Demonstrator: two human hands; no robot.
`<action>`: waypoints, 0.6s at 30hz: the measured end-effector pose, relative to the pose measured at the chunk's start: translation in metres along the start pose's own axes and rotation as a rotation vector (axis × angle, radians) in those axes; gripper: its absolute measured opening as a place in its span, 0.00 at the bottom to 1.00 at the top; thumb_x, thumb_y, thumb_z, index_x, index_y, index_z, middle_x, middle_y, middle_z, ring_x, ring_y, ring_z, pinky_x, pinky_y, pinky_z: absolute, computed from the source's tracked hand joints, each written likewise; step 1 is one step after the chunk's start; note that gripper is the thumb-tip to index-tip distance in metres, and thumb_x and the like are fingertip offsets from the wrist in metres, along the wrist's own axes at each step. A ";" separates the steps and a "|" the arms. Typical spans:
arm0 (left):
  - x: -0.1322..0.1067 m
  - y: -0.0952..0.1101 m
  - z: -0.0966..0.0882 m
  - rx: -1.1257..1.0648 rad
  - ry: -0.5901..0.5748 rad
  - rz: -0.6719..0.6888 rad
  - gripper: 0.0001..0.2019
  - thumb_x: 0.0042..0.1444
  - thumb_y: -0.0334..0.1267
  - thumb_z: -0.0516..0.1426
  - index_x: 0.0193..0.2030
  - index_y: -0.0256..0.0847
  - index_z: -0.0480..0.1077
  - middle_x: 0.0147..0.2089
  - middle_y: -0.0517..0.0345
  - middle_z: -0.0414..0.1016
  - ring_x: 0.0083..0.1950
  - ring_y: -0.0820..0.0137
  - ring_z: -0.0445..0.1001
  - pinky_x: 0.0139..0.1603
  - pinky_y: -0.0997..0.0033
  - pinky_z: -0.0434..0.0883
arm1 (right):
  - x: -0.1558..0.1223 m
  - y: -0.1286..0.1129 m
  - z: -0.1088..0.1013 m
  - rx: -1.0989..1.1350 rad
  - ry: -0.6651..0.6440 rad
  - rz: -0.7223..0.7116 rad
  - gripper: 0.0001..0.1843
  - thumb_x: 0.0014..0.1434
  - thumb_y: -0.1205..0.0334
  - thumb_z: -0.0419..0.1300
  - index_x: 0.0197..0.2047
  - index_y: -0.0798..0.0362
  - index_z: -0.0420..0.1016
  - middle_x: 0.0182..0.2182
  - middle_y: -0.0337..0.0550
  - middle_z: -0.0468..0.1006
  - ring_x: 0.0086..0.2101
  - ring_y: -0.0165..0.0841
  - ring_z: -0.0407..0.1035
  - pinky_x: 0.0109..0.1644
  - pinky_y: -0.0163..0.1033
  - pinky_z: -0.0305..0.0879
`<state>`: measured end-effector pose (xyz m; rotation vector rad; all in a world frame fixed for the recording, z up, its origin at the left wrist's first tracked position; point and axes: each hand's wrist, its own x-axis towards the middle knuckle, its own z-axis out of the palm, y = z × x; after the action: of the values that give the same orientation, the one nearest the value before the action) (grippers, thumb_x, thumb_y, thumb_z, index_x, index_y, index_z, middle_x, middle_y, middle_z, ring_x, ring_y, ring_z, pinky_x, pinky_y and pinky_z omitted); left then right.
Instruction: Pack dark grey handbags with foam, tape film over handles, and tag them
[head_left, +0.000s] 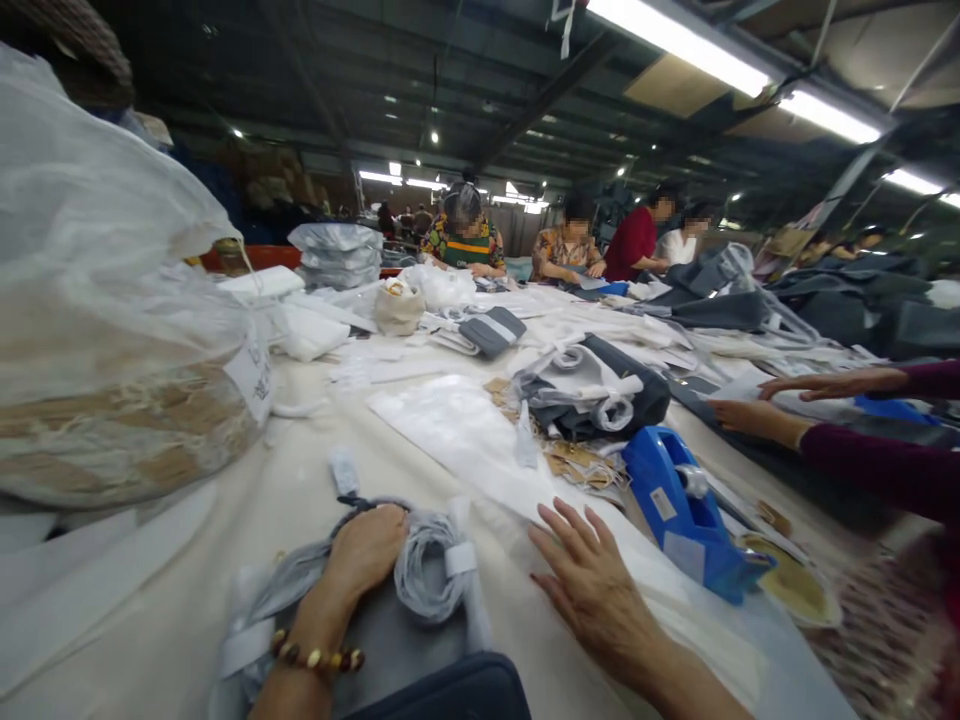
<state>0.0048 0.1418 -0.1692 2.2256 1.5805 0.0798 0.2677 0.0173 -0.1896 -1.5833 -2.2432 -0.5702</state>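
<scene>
Cluttered cream table (300, 485) held everything: left hand (367, 550) sat curled on a grey coiled cord bundle (431, 575), grip unclear tbh, while right hand (592, 585) lay flat, fingers spread, on a clear plastic bag (450, 430).

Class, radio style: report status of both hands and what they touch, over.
Left hand on grey corded bundle, grip hidden. Right hand flat, open on clear plastic bag. Blue tape dispenser just right of it.

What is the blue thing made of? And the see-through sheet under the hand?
The blue tape holder looks like hard, glossy plastic: smooth moulded edges with a shine. The see-through sheet under the right hand seems to be thin plastic film, perhaps a bag: it wrinkles and glints in the light.
</scene>
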 end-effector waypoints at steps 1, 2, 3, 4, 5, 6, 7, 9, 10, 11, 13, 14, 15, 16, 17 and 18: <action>0.000 0.000 0.000 0.019 -0.017 -0.004 0.15 0.57 0.32 0.45 0.30 0.39 0.72 0.40 0.45 0.79 0.44 0.61 0.76 0.47 0.66 0.68 | 0.006 -0.007 0.012 -0.026 -0.041 -0.029 0.19 0.62 0.58 0.54 0.55 0.53 0.68 0.57 0.51 0.69 0.58 0.47 0.60 0.59 0.58 0.55; 0.001 0.000 0.000 0.029 -0.029 -0.006 0.15 0.57 0.32 0.44 0.31 0.38 0.72 0.40 0.44 0.78 0.44 0.60 0.76 0.47 0.65 0.68 | 0.010 -0.011 0.022 -0.048 -0.074 -0.051 0.22 0.62 0.54 0.55 0.56 0.54 0.68 0.58 0.52 0.68 0.59 0.49 0.58 0.60 0.61 0.51; 0.002 0.000 0.000 0.034 -0.040 -0.007 0.15 0.57 0.32 0.44 0.31 0.38 0.72 0.40 0.43 0.78 0.43 0.59 0.76 0.47 0.64 0.67 | 0.011 -0.014 0.030 -0.061 -0.095 -0.076 0.25 0.61 0.50 0.55 0.57 0.55 0.67 0.59 0.53 0.67 0.59 0.50 0.57 0.61 0.62 0.49; 0.002 -0.001 0.000 0.033 -0.049 -0.009 0.15 0.57 0.32 0.44 0.31 0.37 0.71 0.40 0.43 0.78 0.43 0.59 0.76 0.47 0.63 0.67 | 0.011 -0.016 0.036 -0.064 -0.110 -0.102 0.27 0.61 0.48 0.54 0.58 0.55 0.66 0.59 0.53 0.66 0.59 0.50 0.56 0.62 0.62 0.46; 0.003 -0.002 -0.001 0.026 -0.054 -0.010 0.14 0.57 0.32 0.45 0.30 0.37 0.71 0.40 0.43 0.78 0.43 0.59 0.76 0.47 0.63 0.67 | 0.010 -0.018 0.040 -0.056 -0.125 -0.123 0.28 0.62 0.47 0.53 0.59 0.54 0.65 0.60 0.52 0.65 0.60 0.49 0.55 0.63 0.61 0.44; 0.004 -0.004 -0.002 0.013 -0.054 -0.011 0.14 0.56 0.31 0.45 0.30 0.37 0.71 0.39 0.43 0.78 0.43 0.59 0.76 0.47 0.63 0.67 | 0.008 -0.021 0.042 -0.040 -0.138 -0.138 0.28 0.63 0.47 0.52 0.61 0.54 0.63 0.61 0.50 0.63 0.61 0.48 0.54 0.64 0.60 0.42; 0.003 -0.006 -0.004 -0.005 -0.051 -0.011 0.14 0.56 0.32 0.45 0.29 0.37 0.71 0.39 0.43 0.78 0.42 0.60 0.75 0.46 0.64 0.67 | 0.006 -0.024 0.044 -0.019 -0.144 -0.151 0.28 0.63 0.49 0.51 0.62 0.53 0.61 0.62 0.49 0.62 0.61 0.47 0.53 0.65 0.59 0.40; 0.001 -0.011 -0.011 -0.062 -0.036 0.001 0.13 0.55 0.33 0.46 0.28 0.38 0.70 0.37 0.44 0.78 0.41 0.60 0.75 0.44 0.64 0.67 | 0.001 -0.032 0.048 0.024 -0.155 -0.163 0.28 0.63 0.54 0.51 0.64 0.54 0.57 0.63 0.48 0.60 0.62 0.47 0.51 0.65 0.58 0.41; -0.001 -0.013 -0.014 -0.101 -0.029 0.014 0.13 0.54 0.34 0.46 0.27 0.38 0.69 0.36 0.46 0.77 0.40 0.60 0.75 0.43 0.66 0.67 | -0.002 -0.038 0.051 0.041 -0.156 -0.169 0.29 0.62 0.57 0.52 0.65 0.55 0.56 0.63 0.48 0.60 0.62 0.47 0.52 0.65 0.58 0.44; -0.003 -0.014 -0.018 -0.146 -0.020 0.027 0.13 0.54 0.35 0.46 0.26 0.39 0.69 0.35 0.48 0.77 0.39 0.61 0.75 0.41 0.67 0.67 | -0.004 -0.044 0.056 0.052 -0.148 -0.177 0.30 0.61 0.61 0.52 0.65 0.56 0.55 0.62 0.49 0.61 0.61 0.47 0.53 0.64 0.58 0.48; -0.008 -0.017 -0.025 -0.239 0.001 0.051 0.14 0.54 0.37 0.44 0.25 0.39 0.68 0.33 0.51 0.77 0.38 0.63 0.75 0.38 0.69 0.67 | -0.008 -0.057 0.069 0.070 -0.103 -0.183 0.30 0.59 0.65 0.52 0.65 0.59 0.55 0.61 0.51 0.63 0.60 0.47 0.57 0.60 0.56 0.56; -0.011 -0.017 -0.028 -0.280 0.013 0.058 0.15 0.54 0.39 0.44 0.25 0.39 0.68 0.33 0.52 0.77 0.38 0.63 0.75 0.37 0.70 0.68 | -0.009 -0.064 0.076 0.094 -0.079 -0.182 0.30 0.60 0.66 0.51 0.65 0.58 0.55 0.60 0.51 0.65 0.58 0.46 0.59 0.59 0.54 0.59; -0.014 -0.018 -0.031 -0.314 0.024 0.066 0.16 0.54 0.40 0.43 0.25 0.39 0.68 0.32 0.53 0.77 0.37 0.64 0.75 0.36 0.70 0.68 | -0.011 -0.071 0.083 0.148 -0.065 -0.168 0.28 0.60 0.65 0.51 0.64 0.57 0.57 0.59 0.50 0.67 0.57 0.45 0.61 0.57 0.52 0.62; -0.016 -0.018 -0.033 -0.339 0.036 0.073 0.17 0.55 0.41 0.43 0.25 0.39 0.69 0.31 0.54 0.77 0.36 0.64 0.75 0.36 0.70 0.68 | -0.012 -0.078 0.088 0.223 -0.064 -0.139 0.27 0.61 0.63 0.52 0.64 0.54 0.58 0.58 0.50 0.69 0.56 0.44 0.63 0.55 0.50 0.64; -0.018 -0.019 -0.035 -0.357 0.047 0.080 0.18 0.55 0.43 0.43 0.25 0.39 0.69 0.31 0.54 0.77 0.36 0.64 0.75 0.35 0.70 0.68 | -0.014 -0.085 0.091 0.304 -0.073 -0.096 0.25 0.62 0.61 0.53 0.63 0.52 0.60 0.56 0.49 0.70 0.54 0.43 0.65 0.54 0.49 0.66; -0.020 -0.020 -0.036 -0.367 0.057 0.087 0.18 0.55 0.43 0.43 0.26 0.38 0.69 0.31 0.55 0.77 0.36 0.63 0.75 0.35 0.70 0.68 | -0.016 -0.091 0.091 0.380 -0.090 -0.053 0.23 0.63 0.59 0.53 0.61 0.50 0.62 0.55 0.48 0.71 0.53 0.42 0.66 0.53 0.49 0.67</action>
<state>-0.0302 0.1395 -0.1393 2.0153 1.3667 0.4264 0.1827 0.0224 -0.2875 -1.3825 -2.2937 -0.0745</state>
